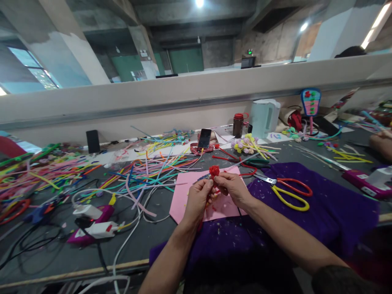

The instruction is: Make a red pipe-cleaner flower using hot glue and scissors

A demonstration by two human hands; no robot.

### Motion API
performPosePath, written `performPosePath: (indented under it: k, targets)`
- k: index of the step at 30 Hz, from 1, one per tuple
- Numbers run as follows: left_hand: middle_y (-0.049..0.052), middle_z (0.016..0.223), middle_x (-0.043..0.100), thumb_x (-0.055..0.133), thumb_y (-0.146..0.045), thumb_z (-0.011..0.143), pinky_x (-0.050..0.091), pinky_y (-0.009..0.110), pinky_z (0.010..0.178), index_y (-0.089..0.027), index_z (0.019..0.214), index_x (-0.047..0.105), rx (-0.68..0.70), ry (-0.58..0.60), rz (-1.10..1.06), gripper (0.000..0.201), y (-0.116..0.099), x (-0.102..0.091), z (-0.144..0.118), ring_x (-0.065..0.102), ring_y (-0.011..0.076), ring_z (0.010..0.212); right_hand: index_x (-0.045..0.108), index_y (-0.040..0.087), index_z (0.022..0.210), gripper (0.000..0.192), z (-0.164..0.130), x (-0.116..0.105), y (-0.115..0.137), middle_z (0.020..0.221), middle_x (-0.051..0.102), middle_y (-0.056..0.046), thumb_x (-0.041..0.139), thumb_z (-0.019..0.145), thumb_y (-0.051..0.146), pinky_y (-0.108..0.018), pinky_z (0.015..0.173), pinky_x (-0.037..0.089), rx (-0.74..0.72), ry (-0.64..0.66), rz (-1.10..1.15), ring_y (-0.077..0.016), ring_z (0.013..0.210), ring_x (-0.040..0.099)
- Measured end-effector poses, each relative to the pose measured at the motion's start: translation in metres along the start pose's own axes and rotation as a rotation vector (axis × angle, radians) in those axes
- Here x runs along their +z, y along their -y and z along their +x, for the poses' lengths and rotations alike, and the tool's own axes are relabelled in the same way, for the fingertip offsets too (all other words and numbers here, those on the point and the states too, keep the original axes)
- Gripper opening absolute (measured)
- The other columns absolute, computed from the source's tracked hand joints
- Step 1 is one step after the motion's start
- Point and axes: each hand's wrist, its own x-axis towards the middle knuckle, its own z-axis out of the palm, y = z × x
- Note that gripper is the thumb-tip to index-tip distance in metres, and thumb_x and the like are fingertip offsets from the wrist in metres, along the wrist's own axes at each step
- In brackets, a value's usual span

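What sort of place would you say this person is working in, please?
Probably a shared craft workshop: a long worktable strewn with pipe cleaners, scissors and a glue gun.

Bright ceiling lamps overhead, soft shadows, wide-angle bending at edges, right side blurred

Co-worker's hand [382, 143] cut off at right edge

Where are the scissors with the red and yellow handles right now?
In the head view, the scissors lie on the purple cloth, to the right of the right hand and beside the pink sheet.
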Motion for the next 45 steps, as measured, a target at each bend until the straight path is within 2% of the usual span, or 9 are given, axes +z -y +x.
performPosePath:
  k: [10,17,25,28,30,35,41,45]
  targets:
    - [-0.004,0.047,0.048,0.057,-0.046,0.068,0.029,0.018,0.040,-0.014,0.057,0.052,0.102,-0.022,0.149,0.033,0.001,-0.002,0.001,0.039,0.0054,0.039,0.059,0.013,0.066,0.021,0.003,0.002,-0.008,0.041,0.039,0.007,0.062,0.066,0.033,-0.019,0.035,0.017,0.021,-0.013,0.079,-0.0040,0.035,0.030]
    - [-0.003,0.049,0.050,0.054,-0.046,0.071,0.029,0.018,0.040,-0.015,0.062,0.053,0.074,-0.035,0.207,0.032,0.003,-0.003,0.002,0.038,0.0057,0.039,0.053,0.014,0.057,0.024,0.004,0.002,-0.009,0.041,0.038,0.007,0.064,0.064,0.035,-0.019,0.036,0.017,0.028,-0.039,0.073,-0.0040,0.036,0.029]
    - [-0.003,0.051,0.050,0.055,-0.042,0.070,0.031,0.018,0.042,-0.014,0.063,0.057,0.137,-0.003,0.263,0.028,0.000,-0.001,-0.001,0.039,0.0060,0.043,0.059,0.013,0.066,0.025,0.005,-0.005,-0.003,0.043,0.041,0.006,0.064,0.063,0.037,-0.019,0.037,0.018,0.042,-0.017,0.088,-0.0046,0.037,0.031]
    - [-0.003,0.052,0.048,0.058,-0.040,0.068,0.031,0.017,0.041,-0.015,0.068,0.057,0.108,-0.005,0.193,0.026,-0.002,-0.002,-0.001,0.041,0.0061,0.044,0.056,0.014,0.062,0.024,0.004,-0.008,0.001,0.043,0.039,0.006,0.064,0.064,0.036,-0.019,0.038,0.019,0.043,0.029,0.095,-0.0041,0.037,0.029]
    - [-0.002,0.058,0.051,0.061,-0.038,0.066,0.032,0.017,0.040,-0.015,0.079,0.058,0.049,-0.008,0.108,0.026,-0.005,-0.003,-0.001,0.043,0.0063,0.046,0.054,0.014,0.059,0.024,0.003,-0.010,0.003,0.041,0.038,0.007,0.064,0.065,0.035,-0.019,0.038,0.018,0.049,0.073,0.092,-0.0038,0.036,0.028]
    - [0.005,0.094,0.058,0.068,-0.026,0.061,0.040,0.017,0.050,-0.019,0.108,0.052,-0.036,0.147,-0.099,0.050,-0.012,-0.006,-0.001,0.054,0.0096,0.065,0.053,0.013,0.059,0.022,-0.001,-0.016,0.010,0.042,0.040,0.006,0.064,0.064,0.031,-0.019,0.037,0.017,0.123,0.259,0.049,-0.0040,0.037,0.030]
    - [0.008,0.108,0.055,0.072,-0.018,0.053,0.046,0.021,0.060,-0.022,0.113,0.050,0.009,0.171,-0.148,0.064,-0.016,-0.007,-0.006,0.057,0.0160,0.083,0.055,0.013,0.061,0.020,-0.001,-0.024,0.017,0.042,0.042,0.006,0.063,0.065,0.031,-0.019,0.036,0.019,0.211,0.386,-0.043,-0.0036,0.033,0.030]
    - [0.007,0.104,0.057,0.071,-0.018,0.054,0.045,0.020,0.053,-0.021,0.110,0.052,0.009,0.194,-0.107,0.059,-0.017,-0.006,-0.007,0.058,0.0142,0.074,0.056,0.012,0.060,0.018,-0.001,-0.025,0.012,0.041,0.043,0.007,0.061,0.066,0.029,-0.019,0.036,0.021,0.228,0.454,-0.128,-0.0037,0.033,0.031]
